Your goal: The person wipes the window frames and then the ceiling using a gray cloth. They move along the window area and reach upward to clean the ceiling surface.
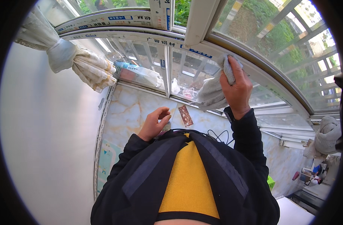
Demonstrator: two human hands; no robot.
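My right hand (237,87) grips a grey terry cloth (213,94), its bunched upper end pressed against the white aluminium window frame (256,66). The rest of the cloth hangs down in front of the lower glass panes (185,69). Away from the frame, my left hand (156,122) hovers before my body with its fingers loosely curled and nothing seen in them. A screened window sash (272,42) stands above and to the right of the cloth. Printed strips with writing run along the frame.
A knotted pale curtain (63,54) hangs by the white wall (47,121) at left; another knotted curtain (326,135) hangs at right. Below lie the marble-patterned tile floor (140,102), a brown patterned strip (185,116) and a dark cable (219,136). Plastic bags (175,85) show behind the glass.
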